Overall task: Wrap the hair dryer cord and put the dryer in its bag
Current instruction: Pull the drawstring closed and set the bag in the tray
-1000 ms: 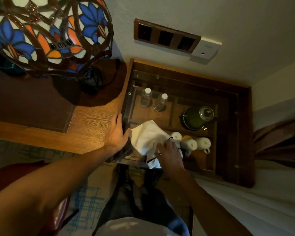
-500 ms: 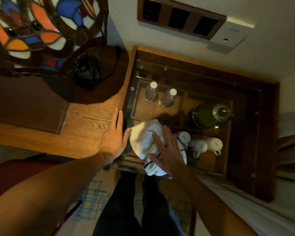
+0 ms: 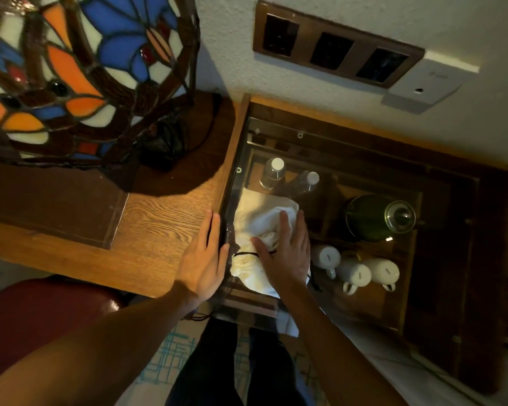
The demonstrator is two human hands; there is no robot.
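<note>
**Both hands flat, bag on the glass shelf**

Right hand (image 3: 285, 253) spread wide, palm down, pressing on white bag (image 3: 258, 221); nothing gripped. Left hand (image 3: 203, 259) flat too, fingers together, resting along wooden desk (image 3: 159, 224) edge just beside bag. Black drawstring (image 3: 245, 254) across bag's bunched neck, near right thumb. Dryer itself not visible. Beyond bag: two water bottles (image 3: 273, 174). To the right: green kettle (image 3: 379, 218), three white mugs (image 3: 355, 272). On the desk, far left: stained-glass lamp (image 3: 79, 74).
</note>
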